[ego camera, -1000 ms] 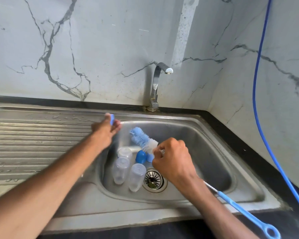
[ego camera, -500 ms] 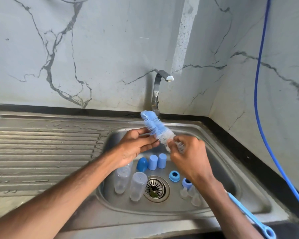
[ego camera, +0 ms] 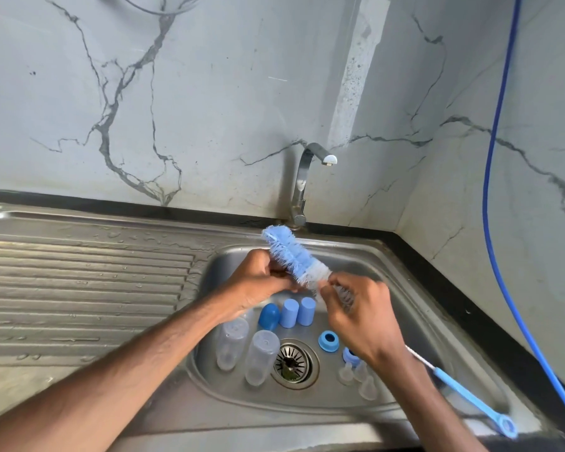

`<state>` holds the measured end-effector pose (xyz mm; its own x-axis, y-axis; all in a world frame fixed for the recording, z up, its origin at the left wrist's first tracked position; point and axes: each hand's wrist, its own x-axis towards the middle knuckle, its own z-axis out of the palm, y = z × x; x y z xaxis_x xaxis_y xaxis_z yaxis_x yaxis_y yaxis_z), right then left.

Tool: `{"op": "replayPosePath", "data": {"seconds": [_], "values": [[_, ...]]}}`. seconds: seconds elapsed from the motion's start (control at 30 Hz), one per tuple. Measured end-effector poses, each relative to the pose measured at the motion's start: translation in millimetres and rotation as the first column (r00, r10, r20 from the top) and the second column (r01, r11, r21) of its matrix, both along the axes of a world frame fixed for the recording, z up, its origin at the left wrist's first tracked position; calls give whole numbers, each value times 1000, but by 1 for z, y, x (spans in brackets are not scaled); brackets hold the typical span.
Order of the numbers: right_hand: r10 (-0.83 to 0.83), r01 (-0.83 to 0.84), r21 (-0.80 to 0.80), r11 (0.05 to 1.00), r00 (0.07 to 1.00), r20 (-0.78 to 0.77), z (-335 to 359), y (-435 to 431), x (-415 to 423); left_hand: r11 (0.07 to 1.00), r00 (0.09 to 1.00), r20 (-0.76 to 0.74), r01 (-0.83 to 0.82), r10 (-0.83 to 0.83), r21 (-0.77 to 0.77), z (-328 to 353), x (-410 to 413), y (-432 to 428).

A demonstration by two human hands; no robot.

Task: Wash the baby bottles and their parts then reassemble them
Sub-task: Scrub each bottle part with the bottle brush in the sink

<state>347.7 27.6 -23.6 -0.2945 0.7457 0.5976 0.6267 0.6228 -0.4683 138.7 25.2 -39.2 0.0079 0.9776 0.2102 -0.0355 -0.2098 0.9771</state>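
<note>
The ribbed draining board (ego camera: 79,288) on the left is beaded with water. The left hand (ego camera: 261,278) is over the sink (ego camera: 405,288), fingers curled against the bristles of the bottle brush (ego camera: 294,256); I cannot tell whether they pinch them. Under the hands, two clear bottles (ego camera: 261,357) lie left of the drain (ego camera: 294,362), three blue caps (ego camera: 289,313) stand behind it, and blue collar rings (ego camera: 327,340) and clear teats (ego camera: 367,388) sit to its right. The right hand (ego camera: 359,318) grips the brush's twisted stem just below the bristles, so the long handle (ego camera: 470,396) trails out over the front rim. That seems the risk: held so far forward, a twist could swing the handle into the rim and jerk the wet stem loose onto the teats.
</note>
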Motion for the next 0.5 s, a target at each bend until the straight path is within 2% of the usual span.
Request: {"op": "replayPosePath", "data": {"seconds": [0.13,0.23,0.33,0.43,0.5], "values": [[-62,62,-26,998,998,-24,3,11,6,1000,999,-33,19,-19,6,4,-1,-3],[67,-67,8,998,997,26,0,5,7,1000,997,-81,11,-11,-9,5,-5,-3],[24,-23,-15,1000,1000,11,1,8,8,998,997,-71,31,-35,-52,5,-5,-5],[126,-127,13,992,992,22,3,4,8,998,993,-99,53,-56,-33,7,-7,-7],[123,-123,-21,992,992,31,3,6,9,997,994,-80,70,-72,-37,8,-9,-8]]}}
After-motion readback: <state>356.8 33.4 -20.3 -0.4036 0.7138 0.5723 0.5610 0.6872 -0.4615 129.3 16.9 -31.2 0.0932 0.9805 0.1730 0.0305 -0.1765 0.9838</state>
